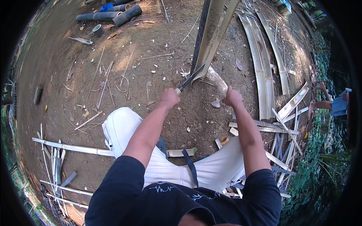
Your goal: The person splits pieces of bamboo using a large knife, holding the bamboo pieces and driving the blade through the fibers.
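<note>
Fingers (174, 94) of left hand (169, 98) curl closed round the handle of a knife (186, 82); right hand (232, 97) has its fingers wrapped round the near end of a pale stick (217, 80); individual fingertips too small to make out.

Blade points up and right, across the near end of the split bamboo (215, 32); bamboo runs from there out past the top edge, between and beyond both hands; can't tell how deep the blade sits in it; stick's far end is just beside the blade tip, contact unclear.

Legs in white trousers (124, 126) are spread, ground (188, 116) between; dark tubes (98, 16) lie at upper left, short tube (98, 30) near them; long curved strips (260, 64) lie at right; pile of slats (284, 150) below those, more slats (58, 169) at lower left; another person's legs (320, 106) show at far right.
</note>
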### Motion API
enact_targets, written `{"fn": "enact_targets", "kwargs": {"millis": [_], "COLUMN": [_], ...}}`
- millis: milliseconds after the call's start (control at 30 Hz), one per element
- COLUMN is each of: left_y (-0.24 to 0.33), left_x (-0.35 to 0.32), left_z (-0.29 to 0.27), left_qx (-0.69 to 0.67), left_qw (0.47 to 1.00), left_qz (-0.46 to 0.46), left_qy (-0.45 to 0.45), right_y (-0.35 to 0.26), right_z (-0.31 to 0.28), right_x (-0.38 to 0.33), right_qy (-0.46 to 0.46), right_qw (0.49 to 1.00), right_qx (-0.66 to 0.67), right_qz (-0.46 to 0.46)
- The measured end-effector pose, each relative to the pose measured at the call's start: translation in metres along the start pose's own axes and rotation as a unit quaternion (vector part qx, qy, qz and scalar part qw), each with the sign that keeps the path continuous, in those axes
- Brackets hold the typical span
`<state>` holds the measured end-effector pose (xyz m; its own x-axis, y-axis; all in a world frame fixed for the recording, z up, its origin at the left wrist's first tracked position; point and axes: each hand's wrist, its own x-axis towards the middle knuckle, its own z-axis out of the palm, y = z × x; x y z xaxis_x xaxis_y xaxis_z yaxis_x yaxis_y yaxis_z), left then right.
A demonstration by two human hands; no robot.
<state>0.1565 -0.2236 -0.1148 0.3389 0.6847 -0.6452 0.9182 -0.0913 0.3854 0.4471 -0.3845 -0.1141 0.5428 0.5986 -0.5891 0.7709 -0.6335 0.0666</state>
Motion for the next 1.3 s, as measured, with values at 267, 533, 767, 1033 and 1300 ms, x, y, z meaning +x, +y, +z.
{"fn": "enact_targets", "kwargs": {"millis": [267,533,767,1033,1300], "left_y": [-0.01,-0.018,-0.031,-0.019,0.171], "left_x": [0.0,0.01,0.016,-0.013,-0.16], "left_z": [0.02,0.029,0.036,0.006,-0.355], "left_qx": [-0.024,-0.071,-0.04,-0.068,-0.419], "left_qw": [1.0,0.997,0.999,0.996,0.639], "left_qz": [0.002,0.001,0.019,0.015,0.507], "left_qy": [0.006,-0.026,-0.017,0.058,0.4], "right_y": [-0.077,-0.164,-0.169,-0.179,-0.167], "right_z": [-0.3,-0.442,-0.428,-0.381,-0.355], "right_x": [0.012,0.0,0.03,-0.052,-0.093], "right_qy": [0.261,0.406,0.453,0.518,0.5], "right_qw": [0.68,0.762,0.722,0.684,0.671], "right_qx": [0.604,0.464,0.485,0.449,0.464], "right_qz": [-0.325,-0.198,-0.196,-0.249,-0.29]}}
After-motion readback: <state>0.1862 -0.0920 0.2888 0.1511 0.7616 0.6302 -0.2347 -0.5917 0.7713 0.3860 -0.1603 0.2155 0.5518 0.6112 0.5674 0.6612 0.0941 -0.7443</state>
